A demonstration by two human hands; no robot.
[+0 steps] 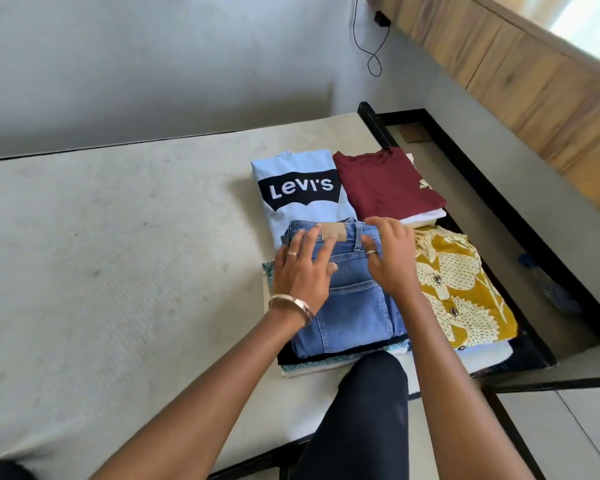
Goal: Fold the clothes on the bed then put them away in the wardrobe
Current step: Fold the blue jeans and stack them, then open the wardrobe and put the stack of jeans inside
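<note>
Folded blue jeans [354, 303] lie on top of a stack of folded clothes on the bed's right side. My left hand [303, 268] rests flat on the jeans' left part, fingers spread. My right hand [390, 258] lies flat on their right part near the waistband. A folded light-blue T-shirt [302, 188] with a black logo sits just beyond the jeans. To its right lies a folded maroon shirt [385, 183] on white cloth. A yellow patterned shirt [458, 289] lies folded to the right of the jeans.
The bare cream mattress [118, 265] stretches to the left. The bed's black frame [499, 209] runs along the right edge, with tiled floor beyond. A wooden panelled unit [534, 81] stands at the far right. A black cable [371, 46] hangs on the white wall. My dark-clad knee [371, 403] rests on the mattress.
</note>
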